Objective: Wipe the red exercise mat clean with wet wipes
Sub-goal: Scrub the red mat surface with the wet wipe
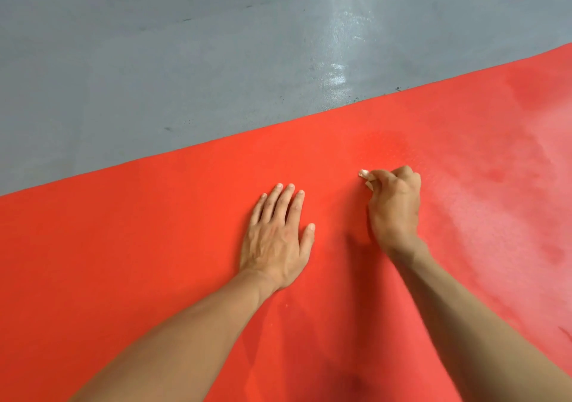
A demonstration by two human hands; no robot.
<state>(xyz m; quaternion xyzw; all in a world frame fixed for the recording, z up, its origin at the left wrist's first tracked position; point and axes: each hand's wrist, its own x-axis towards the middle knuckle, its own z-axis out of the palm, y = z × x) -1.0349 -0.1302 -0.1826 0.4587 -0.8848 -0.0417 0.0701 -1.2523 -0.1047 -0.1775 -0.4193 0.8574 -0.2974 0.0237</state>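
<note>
- My left hand (277, 240) lay flat, fingers straight, on the mat (154, 246).
- My right hand (394, 206) was curled round a wipe (365, 177), pressing it to the mat.

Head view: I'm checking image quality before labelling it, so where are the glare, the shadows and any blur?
Head view: glare streaks the grey floor beyond the red mat; a paler sheen covers the mat's right part; soft shadows lie beside the flat left hand and the right hand, which grips a wipe; the mat's edge looks slanted; the picture is slightly soft overall.
</note>
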